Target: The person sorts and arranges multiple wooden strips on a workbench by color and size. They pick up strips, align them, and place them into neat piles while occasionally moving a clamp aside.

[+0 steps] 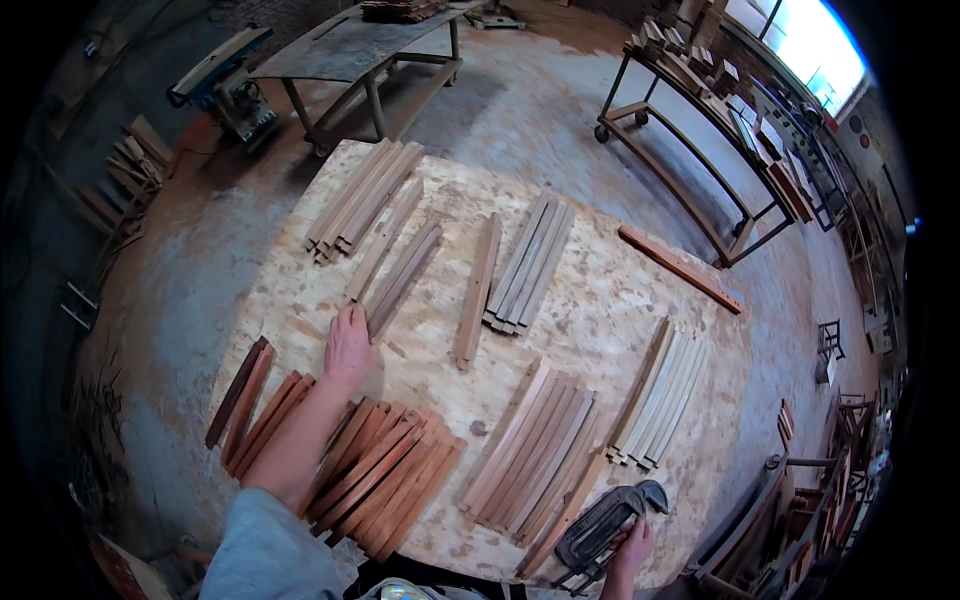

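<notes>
Nearest the camera, at the near right edge of the table, the right hand is closed around the handle of a dark metal clamp, whose curved jaw end points far and to the right. The clamp lies on the chipboard tabletop, touching the near end of a long brown strip that runs beside a stack of pale wooden slats.

The left hand reaches out over the table from a grey sleeve, palm down and fingers loosely spread, holding nothing. Its fingertips rest at the near end of a small bundle of greyish slats that slants far and to the right. Under the forearm lies a fan of reddish-brown slats, with a few more dark ones just to the left.

Further out, a large bundle of slats sits at the far left of the table, a single slat lies near the middle, and a grey group lies just to its right. A pale set lies near the right edge, and one reddish board sits at the far right corner.

Beyond the table stand a metal workbench and a wheeled rack on the dusty floor.
</notes>
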{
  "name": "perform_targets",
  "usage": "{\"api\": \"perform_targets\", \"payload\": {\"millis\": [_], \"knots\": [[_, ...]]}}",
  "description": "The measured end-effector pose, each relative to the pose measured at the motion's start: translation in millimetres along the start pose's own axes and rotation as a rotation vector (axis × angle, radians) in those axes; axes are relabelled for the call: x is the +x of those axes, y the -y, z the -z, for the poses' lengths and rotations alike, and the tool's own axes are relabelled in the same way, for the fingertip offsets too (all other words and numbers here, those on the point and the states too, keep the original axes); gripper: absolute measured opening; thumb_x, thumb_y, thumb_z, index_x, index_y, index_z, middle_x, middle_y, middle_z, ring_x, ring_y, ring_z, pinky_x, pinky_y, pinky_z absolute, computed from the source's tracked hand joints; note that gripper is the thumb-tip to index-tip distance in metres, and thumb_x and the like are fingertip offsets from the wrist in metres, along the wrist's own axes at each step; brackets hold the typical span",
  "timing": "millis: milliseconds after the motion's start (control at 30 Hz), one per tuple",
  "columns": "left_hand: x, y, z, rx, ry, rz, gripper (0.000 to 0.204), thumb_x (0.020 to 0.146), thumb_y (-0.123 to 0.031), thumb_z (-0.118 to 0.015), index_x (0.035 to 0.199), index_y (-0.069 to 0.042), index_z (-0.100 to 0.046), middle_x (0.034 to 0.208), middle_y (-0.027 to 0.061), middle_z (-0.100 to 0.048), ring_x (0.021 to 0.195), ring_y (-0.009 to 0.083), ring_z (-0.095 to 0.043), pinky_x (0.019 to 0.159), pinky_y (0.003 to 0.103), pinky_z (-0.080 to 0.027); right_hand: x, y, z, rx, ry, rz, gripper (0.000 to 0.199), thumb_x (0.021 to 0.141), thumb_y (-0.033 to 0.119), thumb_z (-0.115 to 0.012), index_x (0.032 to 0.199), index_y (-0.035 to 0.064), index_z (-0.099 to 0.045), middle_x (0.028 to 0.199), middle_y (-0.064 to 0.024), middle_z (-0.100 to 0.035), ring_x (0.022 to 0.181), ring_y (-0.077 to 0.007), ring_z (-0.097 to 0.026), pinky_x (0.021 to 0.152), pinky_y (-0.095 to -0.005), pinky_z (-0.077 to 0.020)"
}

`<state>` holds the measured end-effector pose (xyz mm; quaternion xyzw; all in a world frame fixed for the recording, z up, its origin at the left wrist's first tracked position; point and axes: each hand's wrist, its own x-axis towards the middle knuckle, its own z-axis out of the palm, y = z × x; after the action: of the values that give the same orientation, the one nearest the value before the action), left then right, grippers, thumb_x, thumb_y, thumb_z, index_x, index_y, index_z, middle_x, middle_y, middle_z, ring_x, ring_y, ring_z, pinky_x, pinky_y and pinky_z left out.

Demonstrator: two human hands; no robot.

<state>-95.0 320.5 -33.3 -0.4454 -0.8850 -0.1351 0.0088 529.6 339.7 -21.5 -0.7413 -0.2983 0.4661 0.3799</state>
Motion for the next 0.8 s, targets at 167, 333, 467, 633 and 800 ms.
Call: {"api": "perform_targets", "payload": {"millis": [167, 333, 467, 633, 800], "knots": [[8, -2, 13, -0.028, 0.154, 0.065, 0.047, 0.078, -0.014, -0.072, 0.118, 0.002, -0.053, 0.112, 0.0215, -0.058, 0.107, 0.0393, -0.056, 0.094, 0.046, -0.047, -9, 8, -6, -0.016, 0.002, 0.028, 0.023, 0.102, 0.024, -0.051, 0.087, 0.0072, -0.053, 0.064, -0.0030, -0.055, 0.041, -0.0096, -0.047, 0.035, -0.0235, -0.0365], [51, 20, 12, -0.103, 0.021, 0.131, 0.035, 0.084, -0.024, -0.066, 0.107, 0.002, -0.059, 0.109, 0.0232, -0.060, 0.106, 0.0398, -0.057, 0.093, 0.048, -0.047, -18, -4, -11, -0.033, 0.094, 0.119, 0.021, 0.103, 0.022, -0.052, 0.091, 0.0055, -0.056, 0.064, -0.0044, -0.058, 0.043, -0.0108, -0.051, 0.037, -0.0238, -0.0392], [92, 34, -2, -0.045, 0.191, 0.212, 0.032, 0.085, -0.024, -0.063, 0.106, 0.001, -0.063, 0.110, 0.0236, -0.061, 0.107, 0.0405, -0.058, 0.093, 0.049, -0.048, -40, 3, -32, -0.194, 0.163, -0.030, 0.026, 0.103, 0.024, -0.050, 0.107, 0.0011, -0.062, 0.076, -0.0039, -0.061, 0.062, -0.0100, -0.053, 0.057, -0.0251, -0.0447], [108, 42, -8, -0.092, 0.177, 0.232, 0.025, 0.089, -0.022, -0.057, 0.100, -0.001, -0.064, 0.097, 0.0194, -0.064, 0.092, 0.0383, -0.063, 0.084, 0.049, -0.052, -66, 28, -63, -0.271, 0.199, 0.082, 0.026, 0.101, 0.025, -0.052, 0.097, 0.0018, -0.064, 0.070, -0.0044, -0.059, 0.060, -0.0114, -0.052, 0.056, -0.0260, -0.0436], [102, 31, 4, -1.305, 0.476, 0.627, 0.020, 0.096, -0.021, -0.048, 0.096, -0.004, -0.058, 0.082, 0.0098, -0.063, 0.066, 0.0229, -0.062, 0.059, 0.040, -0.052, -62, 16, -63, -0.022, 0.109, 0.022, 0.020, 0.103, 0.022, -0.053, 0.096, 0.0038, -0.059, 0.066, -0.0049, -0.060, 0.046, -0.0108, -0.052, 0.039, -0.0234, -0.0409]]}}
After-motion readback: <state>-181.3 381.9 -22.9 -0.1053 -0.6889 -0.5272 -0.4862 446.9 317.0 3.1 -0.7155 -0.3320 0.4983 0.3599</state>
